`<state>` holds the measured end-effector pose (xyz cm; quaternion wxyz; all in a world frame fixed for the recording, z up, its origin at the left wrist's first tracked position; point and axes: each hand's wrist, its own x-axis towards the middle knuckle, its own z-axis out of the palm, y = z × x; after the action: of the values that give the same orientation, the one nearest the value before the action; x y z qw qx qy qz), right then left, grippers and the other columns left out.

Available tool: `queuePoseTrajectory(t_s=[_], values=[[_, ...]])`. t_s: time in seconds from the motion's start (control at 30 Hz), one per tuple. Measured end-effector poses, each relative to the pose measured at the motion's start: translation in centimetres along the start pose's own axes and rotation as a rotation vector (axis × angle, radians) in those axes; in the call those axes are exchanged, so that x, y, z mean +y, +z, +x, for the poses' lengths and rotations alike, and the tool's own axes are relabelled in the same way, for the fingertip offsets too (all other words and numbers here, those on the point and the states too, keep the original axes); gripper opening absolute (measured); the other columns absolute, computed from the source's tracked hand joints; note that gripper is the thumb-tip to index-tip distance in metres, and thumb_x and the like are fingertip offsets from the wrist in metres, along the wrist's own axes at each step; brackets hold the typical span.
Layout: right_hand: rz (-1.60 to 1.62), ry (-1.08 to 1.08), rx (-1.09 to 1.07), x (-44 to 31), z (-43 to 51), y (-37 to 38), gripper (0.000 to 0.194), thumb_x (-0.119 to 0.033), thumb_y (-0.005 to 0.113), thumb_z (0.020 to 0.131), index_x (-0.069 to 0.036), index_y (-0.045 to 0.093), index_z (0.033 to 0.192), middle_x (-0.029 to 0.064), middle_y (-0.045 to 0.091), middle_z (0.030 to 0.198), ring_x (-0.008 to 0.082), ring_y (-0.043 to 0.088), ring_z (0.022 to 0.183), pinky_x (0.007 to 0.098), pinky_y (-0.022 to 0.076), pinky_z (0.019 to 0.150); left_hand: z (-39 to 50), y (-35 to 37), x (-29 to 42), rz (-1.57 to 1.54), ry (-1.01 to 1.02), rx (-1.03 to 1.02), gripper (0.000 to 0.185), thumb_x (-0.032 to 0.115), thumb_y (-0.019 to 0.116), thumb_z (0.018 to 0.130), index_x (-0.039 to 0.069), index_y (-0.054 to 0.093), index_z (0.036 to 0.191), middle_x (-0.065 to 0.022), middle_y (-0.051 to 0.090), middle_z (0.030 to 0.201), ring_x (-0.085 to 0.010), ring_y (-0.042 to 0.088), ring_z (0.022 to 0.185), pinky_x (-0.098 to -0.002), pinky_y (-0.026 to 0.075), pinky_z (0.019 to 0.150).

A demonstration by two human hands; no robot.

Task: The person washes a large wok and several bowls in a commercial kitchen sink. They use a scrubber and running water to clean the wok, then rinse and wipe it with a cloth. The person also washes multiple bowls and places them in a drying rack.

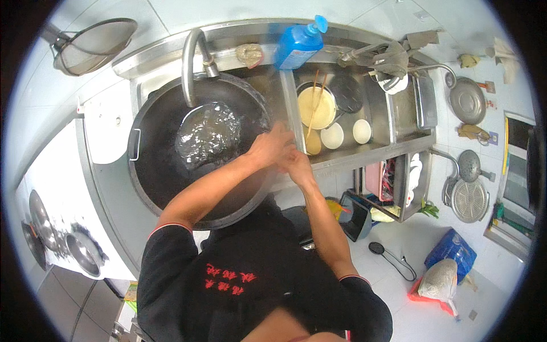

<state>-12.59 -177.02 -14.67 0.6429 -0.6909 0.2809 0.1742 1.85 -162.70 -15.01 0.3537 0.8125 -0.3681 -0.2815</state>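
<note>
My left hand [272, 145] and my right hand [298, 167] meet over the right rim of a large black wok-like basin [149, 179]. They touch or overlap, and blur hides the fingers. Whether anything is between them cannot be told. Rippling water [209, 137] lies in the bottom of the basin. Above it curves a metal faucet [188, 68]. Just right of my hands is a steel sink [342, 160] with a pale yellow bowl [314, 107], chopsticks [315, 96], a dark round pan [347, 94] and small white bowls [332, 136].
A blue pump bottle [299, 45] and a scrubbing pad [250, 55] rest on the back ledge. A mesh strainer [96, 45] hangs upper left. At right, a steel lid [468, 100] hangs on the wall. A blue box [451, 254] and a plastic bag [438, 280] are on the floor.
</note>
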Motion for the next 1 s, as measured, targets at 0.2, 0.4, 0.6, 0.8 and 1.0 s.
queuePoseTrajectory(t_s=[0.2,0.4,0.6,0.8,1.0], values=[[-0.65,-0.202,0.273,-2.5,-1.7,4.3,0.027,-0.022,0.08,0.101,0.001,0.07,0.11,0.0189,0.077,0.102,0.0357,0.078,0.085,0.0418,0.0635,0.078,-5.5,-2.5,-13.4,0.045,-0.436,0.766,0.034,0.033,0.075,0.105,0.01,0.066,0.129,-0.0241,0.06,0.134,-0.0489,0.066,0.12,-0.0582,0.057,0.099],[-0.922,-0.455,0.202,-2.7,-3.7,3.9,0.039,-0.023,0.077,0.1,-0.004,0.07,0.133,0.0176,0.069,0.115,0.0377,0.074,0.107,0.0479,0.0614,0.083,-12.7,1.3,-21.1,0.194,-0.805,0.124,0.042,0.031,0.068,0.108,0.016,0.058,0.147,-0.0287,0.048,0.155,-0.0495,0.065,0.129,-0.0582,0.057,0.108],[0.013,0.101,0.011,-0.7,-2.7,-0.3,0.039,-0.009,0.075,0.101,-0.002,0.068,0.139,0.0122,0.076,0.114,0.0224,0.075,0.099,0.036,0.0614,0.083,-8.9,-2.8,-8.8,-0.192,-0.062,0.165,0.03,0.034,0.078,0.105,0.01,0.07,0.121,-0.0162,0.066,0.125,-0.0401,0.067,0.123,-0.0495,0.054,0.103],[0.249,0.067,-0.106,2.3,-1.1,-0.7,0.041,0.004,0.063,0.1,0.002,0.066,0.141,0.0098,0.077,0.115,0.0205,0.076,0.094,0.0339,0.0628,0.081,-0.3,-5.4,-1.2,0.239,0.373,-0.129,0.028,0.039,0.075,0.104,0.017,0.072,0.121,-0.0126,0.065,0.126,-0.0413,0.073,0.108,-0.0553,0.061,0.087],[0.34,0.123,-0.02,2.9,-0.9,-0.9,0.042,0.003,0.06,0.102,0.003,0.065,0.143,0.0109,0.076,0.113,0.0204,0.076,0.092,0.0338,0.0632,0.079,0.3,-3.2,-0.2,0.201,0.35,-0.247,0.025,0.035,0.073,0.104,0.019,0.073,0.123,-0.0146,0.063,0.126,-0.0422,0.073,0.109,-0.0535,0.062,0.089]])
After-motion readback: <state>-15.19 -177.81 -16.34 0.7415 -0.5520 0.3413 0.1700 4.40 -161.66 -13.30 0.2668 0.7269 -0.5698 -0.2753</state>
